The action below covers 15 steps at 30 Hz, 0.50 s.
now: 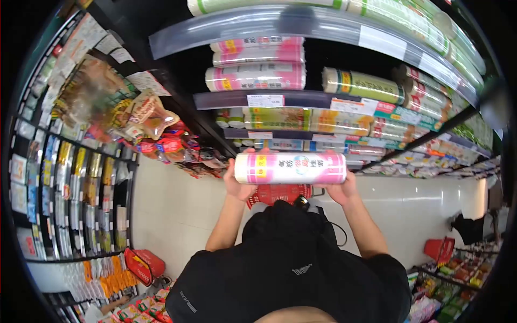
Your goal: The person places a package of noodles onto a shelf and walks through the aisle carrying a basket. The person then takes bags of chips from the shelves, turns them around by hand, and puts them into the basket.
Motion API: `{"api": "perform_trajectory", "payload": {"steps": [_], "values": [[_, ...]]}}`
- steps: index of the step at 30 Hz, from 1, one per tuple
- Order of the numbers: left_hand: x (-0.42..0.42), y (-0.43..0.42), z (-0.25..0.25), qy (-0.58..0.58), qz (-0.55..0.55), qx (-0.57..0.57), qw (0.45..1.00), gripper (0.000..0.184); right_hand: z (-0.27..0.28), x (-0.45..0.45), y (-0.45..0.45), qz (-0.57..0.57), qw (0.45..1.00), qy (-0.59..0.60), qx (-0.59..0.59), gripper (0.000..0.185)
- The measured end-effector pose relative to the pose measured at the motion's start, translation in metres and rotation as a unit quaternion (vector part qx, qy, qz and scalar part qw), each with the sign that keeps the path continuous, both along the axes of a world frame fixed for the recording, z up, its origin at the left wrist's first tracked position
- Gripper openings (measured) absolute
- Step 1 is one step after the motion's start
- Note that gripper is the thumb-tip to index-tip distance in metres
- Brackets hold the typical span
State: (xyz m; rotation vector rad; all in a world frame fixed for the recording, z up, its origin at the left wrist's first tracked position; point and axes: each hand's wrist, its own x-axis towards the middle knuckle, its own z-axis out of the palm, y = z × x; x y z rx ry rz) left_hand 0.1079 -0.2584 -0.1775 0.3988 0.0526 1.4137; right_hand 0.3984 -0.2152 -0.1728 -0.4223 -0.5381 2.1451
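Note:
A long, round pack of dried noodles [291, 168] lies level in front of my chest, in pink and white wrapping with printed characters. My left hand [239, 185] is closed around its left end. My right hand [343, 188] grips the opposite end, with some fingers hidden behind the pack. Similar pink noodle packs [256, 77] are stacked on the shelf just beyond it. Below the held pack, a red shopping basket [280, 195] shows in part near my legs.
Shelf edges with price labels [265, 100] run across in front of me. Bagged goods [151, 116] hang at the left, beside racks of packets [94, 188]. Other red baskets [146, 266] appear at lower left and right. A person in dark clothing [467, 227] is at far right.

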Motion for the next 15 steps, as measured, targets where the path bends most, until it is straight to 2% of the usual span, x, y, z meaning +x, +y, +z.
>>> {"api": "perform_trajectory", "payload": {"steps": [3, 6, 9, 11, 15], "values": [[-0.010, -0.004, 0.000, -0.028, -0.024, -0.001, 0.999, 0.061, -0.010, -0.014, -0.009, -0.033, 0.999, 0.019, -0.022, 0.050], [-0.017, -0.008, 0.001, 0.010, -0.026, 0.021, 0.999, 0.062, -0.021, -0.023, -0.017, -0.042, 0.996, 0.062, -0.051, 0.050], [-0.023, -0.009, -0.009, -0.003, -0.028, 0.069, 0.997, 0.059, -0.017, -0.030, -0.025, -0.037, 0.996, 0.079, -0.028, 0.050], [-0.030, -0.013, -0.018, 0.076, 0.014, 0.052, 0.996, 0.058, -0.009, -0.034, -0.034, -0.042, 0.995, 0.089, -0.016, 0.055], [-0.028, -0.014, -0.028, 0.069, 0.024, 0.082, 0.994, 0.058, 0.005, -0.035, -0.040, -0.039, 0.998, 0.044, 0.035, 0.063]]}}
